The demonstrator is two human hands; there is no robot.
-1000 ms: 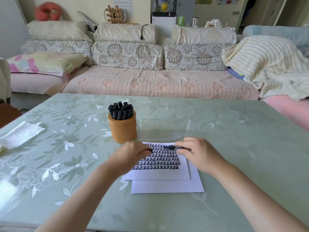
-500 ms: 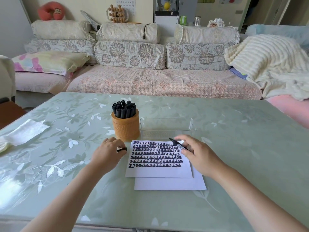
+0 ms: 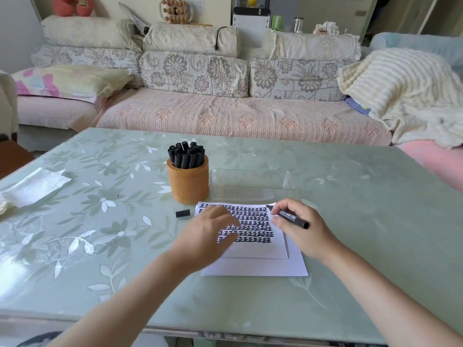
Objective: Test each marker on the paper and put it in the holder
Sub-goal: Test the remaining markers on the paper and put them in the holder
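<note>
A white paper (image 3: 258, 249) covered in rows of black marks lies on a second sheet near the table's front. My right hand (image 3: 303, 230) grips an uncapped black marker (image 3: 290, 216), its tip over the paper's top right corner. My left hand (image 3: 208, 236) rests flat on the paper's left part, fingers spread and blurred. The marker's black cap (image 3: 182, 213) lies on the table just left of the paper. Behind it stands a round tan holder (image 3: 188, 182) packed with several black markers.
A clear plastic tray (image 3: 250, 184) sits right of the holder, behind the paper. A white folded tissue (image 3: 35, 186) lies at the table's left edge. The green floral table (image 3: 363, 221) has a sofa beyond its far edge.
My left hand pulled the cap off, set it down left of the paper, and moved onto the sheet. My right hand turned the marker's tip toward the paper's top right corner.
</note>
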